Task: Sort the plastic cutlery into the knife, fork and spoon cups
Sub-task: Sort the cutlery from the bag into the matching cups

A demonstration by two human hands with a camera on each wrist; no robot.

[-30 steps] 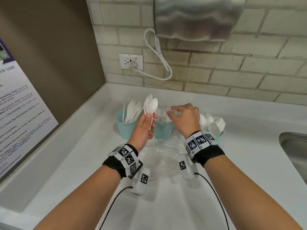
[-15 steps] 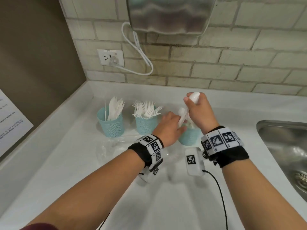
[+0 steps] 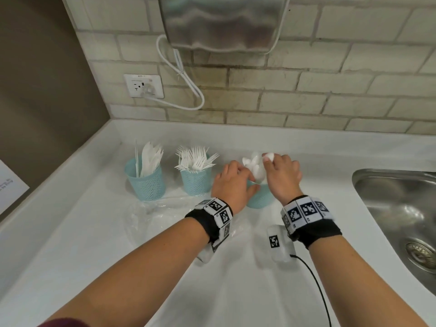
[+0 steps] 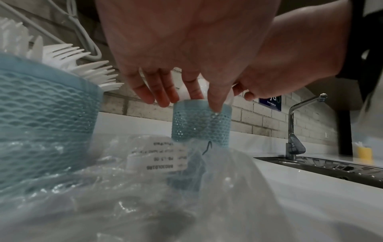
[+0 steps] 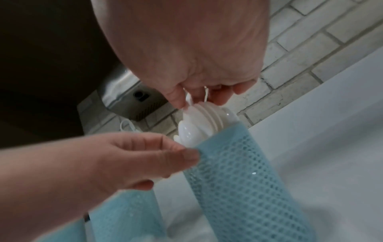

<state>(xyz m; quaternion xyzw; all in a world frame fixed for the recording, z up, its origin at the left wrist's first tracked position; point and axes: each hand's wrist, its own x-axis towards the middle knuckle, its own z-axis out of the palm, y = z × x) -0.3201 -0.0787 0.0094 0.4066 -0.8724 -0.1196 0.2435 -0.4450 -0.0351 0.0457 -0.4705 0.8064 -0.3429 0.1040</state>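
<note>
Three teal mesh cups stand in a row on the white counter. The knife cup (image 3: 146,185) is leftmost and the fork cup (image 3: 195,184) stands in the middle. The spoon cup (image 3: 260,199) is rightmost, half hidden by both hands. My right hand (image 3: 269,159) pinches the bowl of a white spoon (image 3: 270,155) at the top of the stacked spoons (image 5: 204,124) standing in that cup (image 5: 248,180). My left hand (image 3: 245,177) holds the spoon cup's rim (image 4: 201,104) between thumb and fingers, seen too in the right wrist view as the left hand (image 5: 145,155).
A crumpled clear plastic bag (image 3: 151,213) with a label (image 4: 159,157) lies on the counter in front of the cups. The steel sink (image 3: 401,208) and its tap (image 4: 294,124) are on the right. A brick wall, a socket (image 3: 144,86) and a steel dispenser (image 3: 221,22) stand behind.
The spoons went from my left hand to my right. Both hands moved right from the fork cup to the spoon cup. The right hand lowered the spoons into it, and the left hand took the rim.
</note>
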